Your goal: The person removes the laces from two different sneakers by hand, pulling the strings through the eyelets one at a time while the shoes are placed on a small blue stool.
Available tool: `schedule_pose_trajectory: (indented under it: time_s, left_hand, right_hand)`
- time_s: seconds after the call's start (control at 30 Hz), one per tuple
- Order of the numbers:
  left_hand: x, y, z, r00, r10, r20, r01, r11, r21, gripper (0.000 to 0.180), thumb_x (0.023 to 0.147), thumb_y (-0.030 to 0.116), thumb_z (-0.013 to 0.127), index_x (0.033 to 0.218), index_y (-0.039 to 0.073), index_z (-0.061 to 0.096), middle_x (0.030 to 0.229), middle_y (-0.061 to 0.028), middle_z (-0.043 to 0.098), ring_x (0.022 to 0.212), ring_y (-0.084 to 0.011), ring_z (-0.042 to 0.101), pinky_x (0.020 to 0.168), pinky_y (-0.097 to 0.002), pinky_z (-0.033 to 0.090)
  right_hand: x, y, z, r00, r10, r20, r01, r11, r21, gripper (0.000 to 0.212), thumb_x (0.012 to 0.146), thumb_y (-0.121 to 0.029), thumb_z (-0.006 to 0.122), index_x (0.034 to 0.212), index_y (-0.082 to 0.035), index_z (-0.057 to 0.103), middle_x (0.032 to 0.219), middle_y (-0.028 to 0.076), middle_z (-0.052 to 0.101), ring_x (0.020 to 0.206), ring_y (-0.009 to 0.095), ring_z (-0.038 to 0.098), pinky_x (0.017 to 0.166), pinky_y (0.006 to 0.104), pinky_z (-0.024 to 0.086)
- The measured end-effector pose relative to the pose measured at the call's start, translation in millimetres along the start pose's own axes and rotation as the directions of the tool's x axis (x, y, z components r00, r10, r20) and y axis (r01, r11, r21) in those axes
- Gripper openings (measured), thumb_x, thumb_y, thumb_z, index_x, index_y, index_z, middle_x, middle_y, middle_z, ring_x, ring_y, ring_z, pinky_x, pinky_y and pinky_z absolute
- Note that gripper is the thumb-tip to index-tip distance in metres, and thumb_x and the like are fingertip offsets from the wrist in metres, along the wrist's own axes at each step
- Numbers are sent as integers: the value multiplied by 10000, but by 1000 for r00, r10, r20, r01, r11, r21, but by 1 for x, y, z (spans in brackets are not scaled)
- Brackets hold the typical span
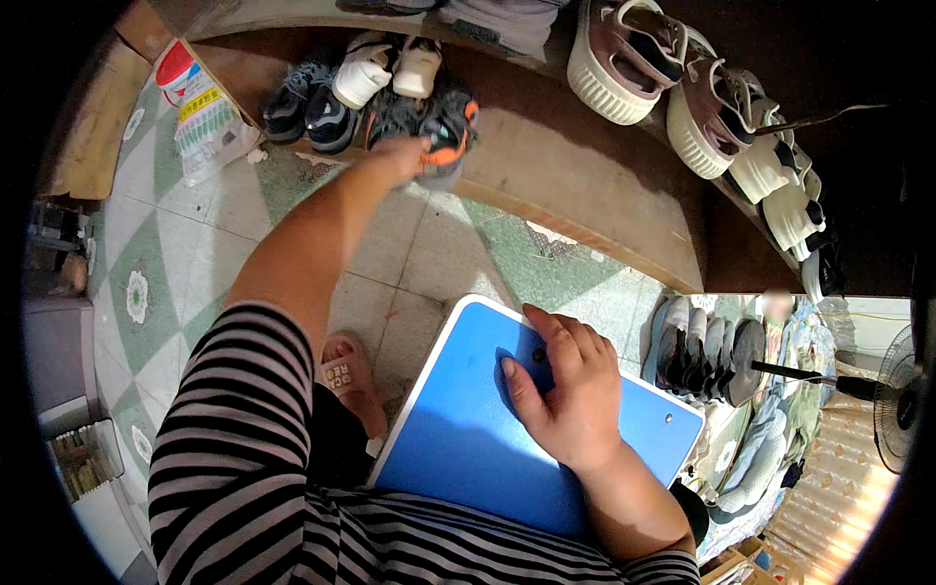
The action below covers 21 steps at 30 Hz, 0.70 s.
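Shoe (pixel 453 141), black-and-orange, sat at front edge of brown shelf (pixel 575 190), left hand (pixel 403 160) touching it, blurred, grip undeterminable, apparently in handling step, next move likely calling for steady hold; right hand (pixel 575 400), unclenched, rested on blue board (pixel 453 400) before shelf.

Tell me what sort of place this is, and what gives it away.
Probably a room in someone's home, perhaps a shoe-storage corner: shoes line a wooden shelf, the wearer has a pink slipper on, and a fan stands at the right.
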State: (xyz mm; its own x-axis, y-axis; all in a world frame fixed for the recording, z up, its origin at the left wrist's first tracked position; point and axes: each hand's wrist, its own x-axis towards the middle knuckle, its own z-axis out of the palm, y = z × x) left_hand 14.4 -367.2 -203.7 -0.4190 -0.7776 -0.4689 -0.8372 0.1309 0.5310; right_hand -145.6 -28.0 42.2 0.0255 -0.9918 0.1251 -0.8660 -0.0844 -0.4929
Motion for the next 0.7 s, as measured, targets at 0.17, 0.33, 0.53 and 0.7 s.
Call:
schedule_pose_trajectory:
  time_s: [0.17,0.33,0.53,0.7]
  left_hand:
    - [-92,-45,55,901,435,0,-393,814,427,286,803,187,644,1032,54,537,998,-175,557,923,-361,594,737,-432,485]
    - [-189,-72,84,947,255,196,-321,791,520,287,825,199,616,1079,89,539,1051,-193,533,944,-365,579,759,-457,493]
    - [-233,-80,109,878,278,390,-477,584,657,332,846,181,561,1173,119,556,1118,-206,499,1057,-369,525,781,-481,489]
    - [-237,-20,31,923,342,176,-378,720,582,371,842,198,609,1186,68,556,1159,-154,483,1149,-338,452,887,-437,452]
  right_hand:
    - [-1,6,3,999,-30,-40,31,999,10,415,781,-237,654,1128,-21,580,939,148,611,848,317,587,750,402,443]
    - [-5,5,4,996,-26,-87,28,999,17,362,806,-230,638,1104,-30,594,889,159,623,832,327,602,749,415,452]
    - [-12,-2,4,996,45,-82,-40,997,61,349,822,-254,619,1093,-34,616,897,172,643,874,334,616,811,423,460]
    - [-17,-3,3,993,40,-107,-39,999,7,382,827,-308,610,1089,-30,629,925,182,658,869,341,628,830,419,476]
